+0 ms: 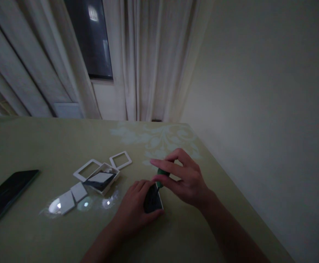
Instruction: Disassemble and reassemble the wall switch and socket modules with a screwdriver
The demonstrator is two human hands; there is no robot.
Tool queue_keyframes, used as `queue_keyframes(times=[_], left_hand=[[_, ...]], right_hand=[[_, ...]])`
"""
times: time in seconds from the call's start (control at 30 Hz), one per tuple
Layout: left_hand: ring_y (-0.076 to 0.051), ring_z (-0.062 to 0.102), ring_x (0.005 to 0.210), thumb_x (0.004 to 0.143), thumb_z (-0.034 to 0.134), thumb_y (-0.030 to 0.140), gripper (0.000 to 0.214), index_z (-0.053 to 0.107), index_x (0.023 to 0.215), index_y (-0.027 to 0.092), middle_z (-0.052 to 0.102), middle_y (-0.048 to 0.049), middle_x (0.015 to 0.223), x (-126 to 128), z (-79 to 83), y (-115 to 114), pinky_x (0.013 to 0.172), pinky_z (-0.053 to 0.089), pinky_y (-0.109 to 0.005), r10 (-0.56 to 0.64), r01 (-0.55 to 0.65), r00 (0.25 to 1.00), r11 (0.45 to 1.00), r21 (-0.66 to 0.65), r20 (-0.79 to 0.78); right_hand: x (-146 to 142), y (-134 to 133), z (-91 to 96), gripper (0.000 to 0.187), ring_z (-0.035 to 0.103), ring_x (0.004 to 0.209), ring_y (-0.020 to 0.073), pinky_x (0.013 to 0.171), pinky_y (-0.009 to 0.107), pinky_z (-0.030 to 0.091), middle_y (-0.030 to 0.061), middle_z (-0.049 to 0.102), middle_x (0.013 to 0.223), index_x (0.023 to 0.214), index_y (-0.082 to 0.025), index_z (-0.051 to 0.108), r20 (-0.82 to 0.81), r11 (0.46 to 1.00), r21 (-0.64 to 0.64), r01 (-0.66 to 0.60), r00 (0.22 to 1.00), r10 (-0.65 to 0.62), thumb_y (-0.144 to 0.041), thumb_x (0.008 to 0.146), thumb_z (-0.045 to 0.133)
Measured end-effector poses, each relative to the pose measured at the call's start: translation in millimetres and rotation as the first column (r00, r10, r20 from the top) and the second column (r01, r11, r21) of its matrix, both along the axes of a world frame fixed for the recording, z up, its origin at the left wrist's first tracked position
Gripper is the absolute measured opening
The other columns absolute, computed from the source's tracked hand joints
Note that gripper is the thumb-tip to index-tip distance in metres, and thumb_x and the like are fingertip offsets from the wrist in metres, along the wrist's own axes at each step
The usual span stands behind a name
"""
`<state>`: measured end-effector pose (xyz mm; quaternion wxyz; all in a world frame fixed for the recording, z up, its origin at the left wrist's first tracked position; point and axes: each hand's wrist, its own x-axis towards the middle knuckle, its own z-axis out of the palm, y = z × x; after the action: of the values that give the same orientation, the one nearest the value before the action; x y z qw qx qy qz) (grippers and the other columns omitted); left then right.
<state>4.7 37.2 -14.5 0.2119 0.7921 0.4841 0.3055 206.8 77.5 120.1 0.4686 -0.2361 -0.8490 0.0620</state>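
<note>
A small square piece (152,201), dark on its upper face with a white edge, lies on the table under my left hand (134,205). The fingers and thumb of that hand clasp it from the left and near sides. My right hand (185,178) pinches the green handle of a screwdriver (162,172) between thumb and fingers. The screwdriver stands tilted, its dark shaft reaching down to the dark face near the far edge. Whether its tip sits in a screw cannot be made out.
Left of my hands are a white box-like part (116,178) with a dark and white piece on it, two white square frames (125,155) (78,174), and white flat plates (67,202) (79,191). A dark tablet-like slab (10,193) lies far left. The wall (271,128) borders the table's right edge.
</note>
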Motion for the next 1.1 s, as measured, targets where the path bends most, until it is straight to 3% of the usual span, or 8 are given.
queue_keyframes(times=[0.1,0.27,0.43,0.57,0.63,0.77,0.93,1.1], left_hand=[[-0.04,0.069,0.12,0.078,0.091,0.043,0.071,0.061,0.141,0.028,0.073,-0.0112,0.133,0,-2.2,1,0.104,0.059,-0.059,-0.006,0.006,1.0,1.0,0.001,0.001],[-0.037,0.069,0.115,0.078,0.09,0.038,0.061,0.066,0.133,0.029,0.074,-0.0091,0.128,1,-1.6,1,0.1,0.06,-0.056,-0.014,0.014,1.0,1.0,0.016,0.026],[-0.037,0.069,0.113,0.078,0.09,0.04,0.06,0.065,0.131,0.027,0.075,-0.0098,0.126,1,3.4,0,0.098,0.06,-0.056,-0.009,0.01,1.0,1.0,-0.014,0.015],[-0.04,0.068,0.118,0.077,0.092,0.038,0.065,0.064,0.134,0.028,0.074,-0.0113,0.13,1,2.9,0,0.103,0.058,-0.058,-0.008,0.008,1.0,1.0,-0.024,0.005],[-0.04,0.067,0.121,0.077,0.092,0.04,0.069,0.062,0.137,0.028,0.073,-0.0122,0.133,1,1.7,0,0.104,0.057,-0.059,-0.012,0.013,1.0,1.0,-0.029,0.007],[-0.037,0.066,0.119,0.079,0.09,0.041,0.064,0.063,0.135,0.025,0.072,-0.0115,0.131,1,1.7,0,0.104,0.056,-0.058,-0.015,0.016,1.0,0.999,-0.05,0.015],[-0.038,0.067,0.121,0.077,0.092,0.04,0.067,0.063,0.136,0.026,0.073,-0.0109,0.132,1,2.8,-1,0.105,0.056,-0.058,-0.006,0.006,1.0,1.0,-0.031,0.02],[-0.038,0.068,0.117,0.078,0.091,0.041,0.059,0.064,0.129,0.027,0.073,-0.0101,0.13,1,1.5,-1,0.101,0.059,-0.057,-0.003,0.003,1.0,1.0,-0.015,0.013]], right_hand=[[0,-3,4.2,0.041,0.071,0.117,0.0211,0.101,0.037,0.06,0.0136,0.074,0.13,0.151,-0.016,0.063,0.093,0.986,-0.129,-0.106,0.989,0.119,-0.021,0.111,0.058],[-1,-9,7.1,0.034,0.071,0.091,0.0196,0.084,0.033,0.062,0.0065,0.074,0.1,0.137,-0.02,0.074,0.135,0.998,-0.054,-0.017,0.991,0.024,-0.035,0.106,0.071],[-6,-10,5.3,0.053,0.067,0.13,0.0218,0.11,0.04,0.058,0.0132,0.07,0.144,0.167,-0.021,0.042,0.17,0.968,-0.212,-0.133,0.971,0.171,-0.023,0.114,0.047],[-6,-3,-13.2,0.032,0.07,0.074,0.0159,0.07,0.028,0.062,0.0023,0.076,0.087,0.132,-0.023,0.075,0.002,0.993,0.109,0.053,0.999,-0.053,-0.034,0.103,0.075],[-4,2,-21.7,0.03,0.074,0.077,0.0177,0.072,0.03,0.064,0.0053,0.08,0.093,0.13,-0.022,0.076,-0.125,0.971,0.209,0.113,0.988,-0.088,-0.033,0.102,0.074],[-3,9,-25.9,0.037,0.077,0.116,0.0252,0.096,0.043,0.066,0.0147,0.078,0.131,0.141,-0.021,0.072,-0.151,0.997,-0.001,-0.074,0.986,0.073,-0.024,0.11,0.052],[-10,9,-25.3,0.03,0.074,0.08,0.0172,0.071,0.03,0.064,0.0056,0.08,0.098,0.132,-0.026,0.078,-0.275,0.998,-0.018,-0.062,0.96,0.055,-0.028,0.102,0.076],[-14,-2,-5.1,0.048,0.07,0.125,0.0221,0.107,0.041,0.06,0.0114,0.074,0.136,0.163,-0.024,0.051,0.025,0.973,-0.162,-0.164,0.985,0.171,-0.028,0.115,0.047]])
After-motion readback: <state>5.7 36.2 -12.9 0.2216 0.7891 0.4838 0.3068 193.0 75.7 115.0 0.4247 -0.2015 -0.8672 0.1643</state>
